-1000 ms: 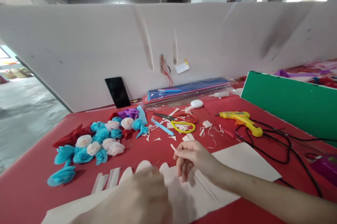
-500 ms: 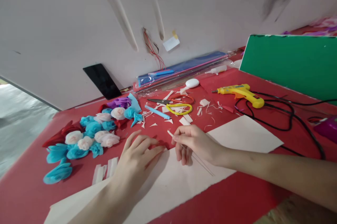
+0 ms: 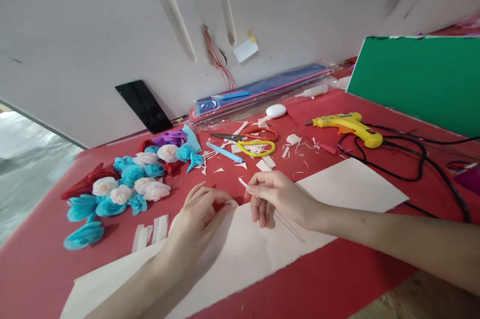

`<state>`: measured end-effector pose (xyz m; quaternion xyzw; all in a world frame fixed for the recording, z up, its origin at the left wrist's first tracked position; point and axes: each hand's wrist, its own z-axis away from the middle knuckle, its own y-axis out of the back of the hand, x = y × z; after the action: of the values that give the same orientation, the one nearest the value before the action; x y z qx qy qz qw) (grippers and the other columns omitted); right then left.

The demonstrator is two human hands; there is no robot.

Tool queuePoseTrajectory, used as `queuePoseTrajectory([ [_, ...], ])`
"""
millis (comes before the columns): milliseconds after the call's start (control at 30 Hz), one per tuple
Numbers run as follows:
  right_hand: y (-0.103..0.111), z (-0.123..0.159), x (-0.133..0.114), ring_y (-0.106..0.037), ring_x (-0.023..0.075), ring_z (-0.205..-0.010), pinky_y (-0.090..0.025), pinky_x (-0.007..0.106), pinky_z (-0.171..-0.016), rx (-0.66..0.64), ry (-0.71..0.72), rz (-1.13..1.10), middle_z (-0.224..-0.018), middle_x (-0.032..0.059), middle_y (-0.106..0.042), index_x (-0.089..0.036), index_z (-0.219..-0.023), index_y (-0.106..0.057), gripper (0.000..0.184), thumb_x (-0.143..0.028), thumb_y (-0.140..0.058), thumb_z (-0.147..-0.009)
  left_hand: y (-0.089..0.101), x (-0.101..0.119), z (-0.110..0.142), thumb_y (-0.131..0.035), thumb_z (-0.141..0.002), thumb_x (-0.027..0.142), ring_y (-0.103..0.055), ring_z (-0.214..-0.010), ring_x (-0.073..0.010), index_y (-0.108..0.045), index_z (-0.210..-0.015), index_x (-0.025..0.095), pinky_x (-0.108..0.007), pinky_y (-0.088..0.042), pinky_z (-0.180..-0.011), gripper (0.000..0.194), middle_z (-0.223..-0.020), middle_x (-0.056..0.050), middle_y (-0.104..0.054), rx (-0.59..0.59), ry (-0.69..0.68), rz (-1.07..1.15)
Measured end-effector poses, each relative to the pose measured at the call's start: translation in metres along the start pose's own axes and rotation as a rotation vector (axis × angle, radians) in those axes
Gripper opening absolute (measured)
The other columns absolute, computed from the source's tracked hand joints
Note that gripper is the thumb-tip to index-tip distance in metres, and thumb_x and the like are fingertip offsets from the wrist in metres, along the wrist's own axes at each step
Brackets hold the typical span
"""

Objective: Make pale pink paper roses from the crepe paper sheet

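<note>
My left hand [image 3: 198, 214] rests on a sheet of pale paper [image 3: 337, 191] on the red table [image 3: 337, 284], its fingers curled in a pinch on the scalloped top edge of a cut paper piece [image 3: 230, 205]. My right hand [image 3: 275, 196] is closed in a pinch on a thin wire [image 3: 290, 226] tipped with a small paper scrap, just right of the left hand. The two hands are a few centimetres apart.
Blue, white and red paper flowers [image 3: 127, 184] lie at the left, with cut paper strips [image 3: 150, 231] near them. Behind the hands are scissors [image 3: 249, 141], a blue pen [image 3: 225, 152] and paper scraps. A yellow glue gun [image 3: 348, 125] with black cable, a green board [image 3: 420, 79] and a black phone [image 3: 144, 106] stand further off.
The view tilted down. My left hand came down from close to the camera onto the paper sheet and curled its fingers on the paper edge. My right hand stayed in its pinch.
</note>
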<state>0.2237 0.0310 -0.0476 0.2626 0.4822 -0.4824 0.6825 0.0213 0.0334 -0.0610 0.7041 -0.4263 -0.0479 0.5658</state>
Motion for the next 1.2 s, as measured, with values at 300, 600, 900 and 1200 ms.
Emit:
queuePoseTrajectory([
  [300, -0.0018, -0.0022, 0.0012, -0.052, 0.0053, -0.043, -0.043, 0.017, -0.039, 0.016, -0.002, 0.007, -0.064, -0.0052, -0.059, -0.012, -0.094, -0.061, 0.025, -0.033, -0.05, -0.099, 0.002, -0.006, 0.0003, -0.055, -0.094, 0.034, -0.064, -0.079, -0.0161, -0.062, -0.099, 0.014, -0.034, -0.056, -0.072, 0.021, -0.094, -0.004, -0.066, -0.093, 0.295, 0.209],
  [600, -0.0026, -0.0037, 0.0015, -0.051, 0.005, -0.039, -0.041, 0.016, -0.037, 0.011, 0.029, -0.018, -0.059, -0.0067, -0.057, -0.012, -0.091, -0.061, 0.025, -0.032, -0.049, -0.1, 0.006, -0.0052, 0.0017, -0.054, -0.095, 0.035, -0.064, -0.077, -0.016, -0.061, -0.102, 0.014, -0.034, -0.056, -0.07, 0.024, -0.091, -0.004, -0.065, -0.063, 0.451, 0.392],
  [900, -0.0024, -0.0047, 0.0057, -0.052, 0.005, -0.039, -0.04, 0.015, -0.035, -0.015, 0.075, -0.062, -0.058, -0.0068, -0.057, -0.012, -0.089, -0.061, 0.026, -0.033, -0.05, -0.099, 0.0076, -0.0051, 0.0006, -0.057, -0.093, 0.035, -0.064, -0.088, -0.019, -0.061, -0.102, 0.014, -0.038, -0.056, -0.078, 0.023, -0.101, -0.006, -0.065, -0.039, 0.462, 0.416],
  [1200, -0.0026, -0.0043, 0.0052, -0.052, 0.0052, -0.039, -0.04, 0.016, -0.035, -0.018, 0.077, -0.075, -0.056, -0.0071, -0.057, -0.012, -0.087, -0.06, 0.026, -0.033, -0.05, -0.099, 0.0052, -0.004, 0.0013, -0.057, -0.093, 0.035, -0.065, -0.083, -0.0179, -0.06, -0.096, 0.013, -0.036, -0.056, -0.075, 0.023, -0.092, -0.004, -0.065, -0.055, 0.483, 0.597],
])
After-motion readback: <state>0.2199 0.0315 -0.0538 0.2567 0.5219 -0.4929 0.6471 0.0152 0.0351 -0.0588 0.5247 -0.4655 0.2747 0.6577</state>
